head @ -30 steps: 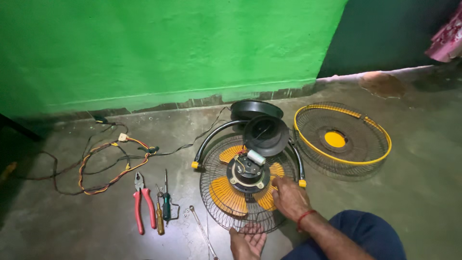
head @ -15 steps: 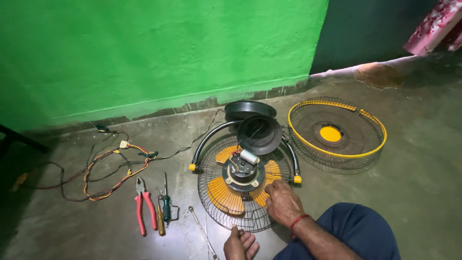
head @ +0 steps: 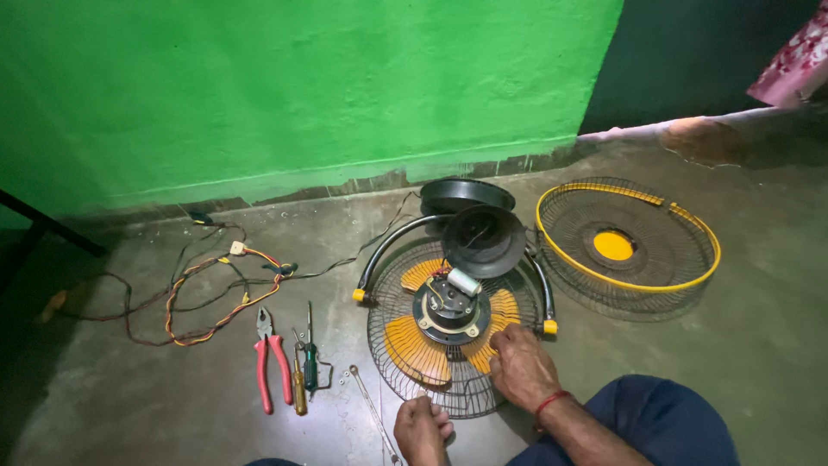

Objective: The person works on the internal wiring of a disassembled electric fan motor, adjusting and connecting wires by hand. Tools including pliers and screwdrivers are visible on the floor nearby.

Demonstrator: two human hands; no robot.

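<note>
A taken-apart fan lies on the concrete floor: a round wire guard [head: 392, 298] with yellow blades [head: 412, 347] and the bare motor [head: 451, 304] on top of it. My right hand [head: 521, 366] rests on the guard's right rim, fingers curled over the wire next to a yellow blade. My left hand [head: 420, 426] is at the guard's near rim, fingers closed around the wire edge. A black curved stand arm [head: 385, 245] with yellow end caps arcs around the guard. A black motor cover [head: 483, 235] sits behind the motor.
A second wire guard [head: 628, 246] with a yellow rim lies to the right. Red-handled pliers [head: 270, 360], screwdrivers [head: 304, 367] and a thin metal tool [head: 369, 409] lie on the left. Tangled red and yellow wires [head: 211, 293] spread toward the green wall. My knee [head: 660, 418] is at the lower right.
The view has shifted slightly left. Both hands stay on the guard's near rim; the left hand has come further into sight at the bottom.
</note>
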